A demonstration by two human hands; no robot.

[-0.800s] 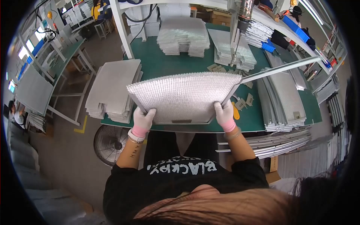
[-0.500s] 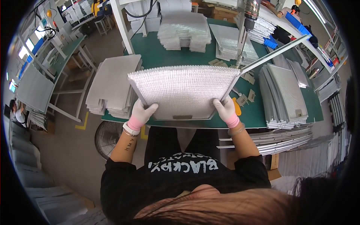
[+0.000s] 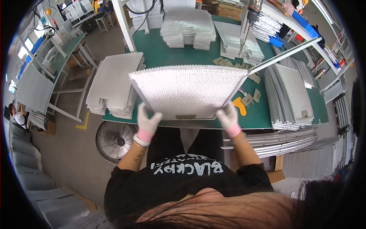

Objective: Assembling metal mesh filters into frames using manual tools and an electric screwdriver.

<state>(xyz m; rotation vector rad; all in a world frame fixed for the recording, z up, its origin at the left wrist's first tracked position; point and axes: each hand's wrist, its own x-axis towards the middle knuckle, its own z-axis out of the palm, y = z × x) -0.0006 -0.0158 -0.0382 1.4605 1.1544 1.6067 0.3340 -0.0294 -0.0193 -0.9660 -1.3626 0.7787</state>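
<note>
I have one left hand (image 3: pixel 148 121), one right hand (image 3: pixel 228 119), one mesh panel (image 3: pixel 187 89) and one long strip (image 3: pixel 286 55). My green table (image 3: pixel 156 51) has one orange tool (image 3: pixel 240 106) near the front edge, one left-edge pile (image 3: pixel 116 78), two mesh piles (image 3: pixel 187 28) near the back edge and at least one right-edge pile (image 3: pixel 288 91).

The mesh panel (image 3: pixel 187 91) is over the near middle of the bench (image 3: pixel 167 57). The left hand (image 3: pixel 148 120) is at its near left corner, and the right hand (image 3: pixel 229 116) is at its near right corner. A long bar (image 3: pixel 286 55) goes right from by its far right corner. The left stack (image 3: pixel 116 78) sits on the bench. The far stack (image 3: pixel 187 28) is behind the panel. Right of the panel lie loose parts (image 3: pixel 256 95) and a tool (image 3: pixel 239 105), and farther right sits the right stack (image 3: pixel 292 93). The fan (image 3: pixel 118 142) is on the floor, near left.
</note>
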